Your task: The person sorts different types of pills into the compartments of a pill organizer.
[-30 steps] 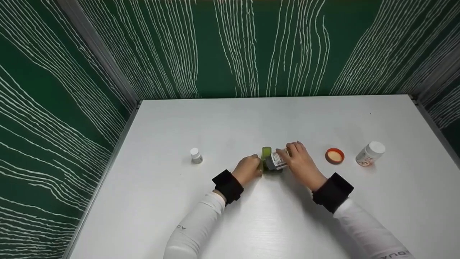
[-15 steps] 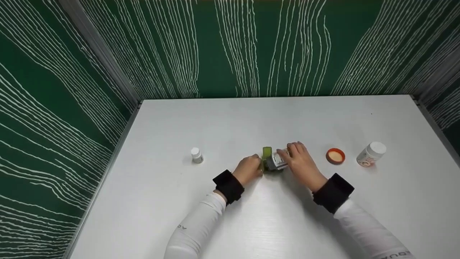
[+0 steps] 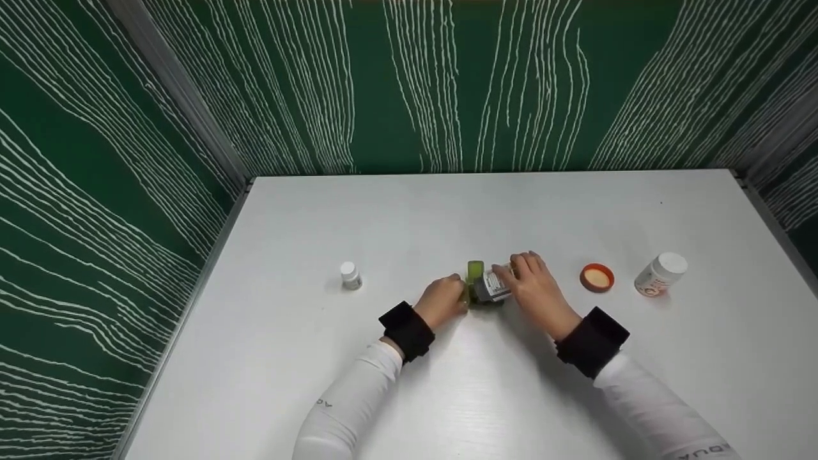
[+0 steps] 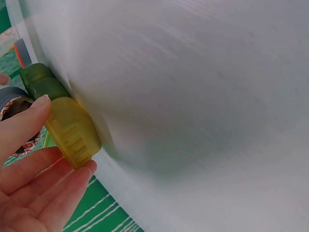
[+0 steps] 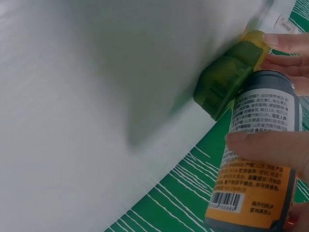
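Note:
A translucent green and yellow pill organizer [image 3: 475, 271] lies on the white table between my hands. My left hand [image 3: 442, 300] pinches its yellow end compartment [image 4: 72, 130] between thumb and fingers. My right hand [image 3: 538, 294] grips a grey pill bottle [image 3: 494, 285] with a white and orange label [image 5: 260, 111]. The bottle is tilted, its uncapped mouth [image 4: 19, 107] facing the organizer. Dark contents show inside the mouth in the left wrist view. In the head view a green lid stands out at the organizer's far side; whether pills lie in the compartments is hidden.
An orange-rimmed cap [image 3: 596, 278] lies inner side up to the right of my right hand. Beyond it stands a white bottle [image 3: 661, 273] with a white lid. A small white bottle [image 3: 350, 276] stands at the left. Green walls [image 3: 409, 83] border the table's back and sides.

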The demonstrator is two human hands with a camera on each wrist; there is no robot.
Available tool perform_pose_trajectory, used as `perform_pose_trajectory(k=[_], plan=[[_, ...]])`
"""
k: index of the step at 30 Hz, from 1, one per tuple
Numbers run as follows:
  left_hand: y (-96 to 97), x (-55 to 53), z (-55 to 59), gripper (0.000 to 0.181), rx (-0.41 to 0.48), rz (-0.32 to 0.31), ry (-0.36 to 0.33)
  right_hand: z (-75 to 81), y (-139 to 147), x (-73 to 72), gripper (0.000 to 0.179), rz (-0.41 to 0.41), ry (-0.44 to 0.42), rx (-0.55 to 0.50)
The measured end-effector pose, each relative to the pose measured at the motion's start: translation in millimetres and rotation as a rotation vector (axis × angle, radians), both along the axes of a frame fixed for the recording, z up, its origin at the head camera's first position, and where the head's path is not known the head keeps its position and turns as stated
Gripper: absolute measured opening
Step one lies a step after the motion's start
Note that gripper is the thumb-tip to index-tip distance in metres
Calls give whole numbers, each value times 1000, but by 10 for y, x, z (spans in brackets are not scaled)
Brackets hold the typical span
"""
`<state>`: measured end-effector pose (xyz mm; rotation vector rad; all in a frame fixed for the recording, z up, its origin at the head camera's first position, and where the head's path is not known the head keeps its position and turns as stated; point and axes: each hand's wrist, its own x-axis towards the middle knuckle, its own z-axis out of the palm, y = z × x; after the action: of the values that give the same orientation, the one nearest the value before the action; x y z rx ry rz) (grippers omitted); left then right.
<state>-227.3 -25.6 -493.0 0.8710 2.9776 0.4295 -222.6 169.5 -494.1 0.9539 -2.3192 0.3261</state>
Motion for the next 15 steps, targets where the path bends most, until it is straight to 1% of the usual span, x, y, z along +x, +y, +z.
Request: perform_pose_trajectory(k=[5, 15], plan=[[6, 2, 6, 7, -7, -3, -9, -11, -1, 1, 37, -17, 18, 34], [12, 4, 4, 7, -14, -9, 3, 16, -13, 30, 44, -11, 35, 27]])
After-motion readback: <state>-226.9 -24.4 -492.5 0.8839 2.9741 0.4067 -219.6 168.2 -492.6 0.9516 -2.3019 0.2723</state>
